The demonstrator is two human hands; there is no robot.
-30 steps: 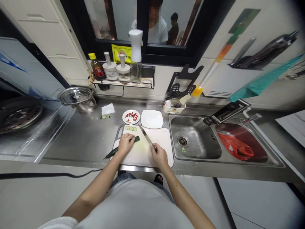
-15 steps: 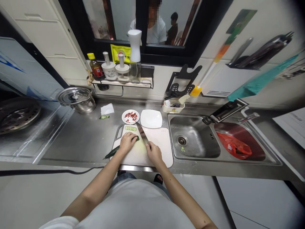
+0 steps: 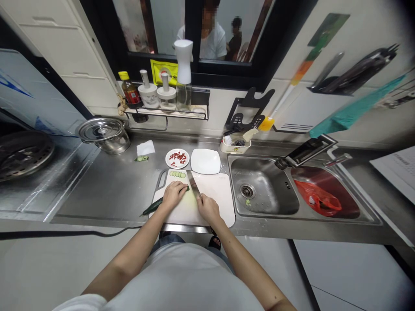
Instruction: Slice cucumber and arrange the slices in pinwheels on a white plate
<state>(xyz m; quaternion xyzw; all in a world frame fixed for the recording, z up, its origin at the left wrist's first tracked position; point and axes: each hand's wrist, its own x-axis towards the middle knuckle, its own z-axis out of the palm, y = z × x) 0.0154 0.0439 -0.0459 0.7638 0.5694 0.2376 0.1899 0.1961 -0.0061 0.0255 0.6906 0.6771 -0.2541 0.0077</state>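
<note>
My left hand (image 3: 175,193) is closed over a dark green cucumber (image 3: 152,207), whose long end sticks out to the left under my wrist. The cut end shows just beyond my fingertips. In my right hand (image 3: 208,208) is the handle of a kitchen knife (image 3: 193,183), its blade pointing away from me beside that cut end. Both hands are over a white cutting board (image 3: 220,194) with a grey handle slot. A short row of cucumber slices (image 3: 177,174) lies at the board's far left. My left palm hides the middle of the cucumber.
Behind the board stand a small plate of chopped red pieces (image 3: 177,158) and a white square plate (image 3: 205,161). A steel sink (image 3: 266,185) is to the right, with a red bag (image 3: 317,198) in its second basin. A lidded pot (image 3: 105,134) stands back left.
The knife blade has come down and tilted more upright next to the cucumber's cut end, and my right hand has shifted slightly left. My left hand keeps its hold.
</note>
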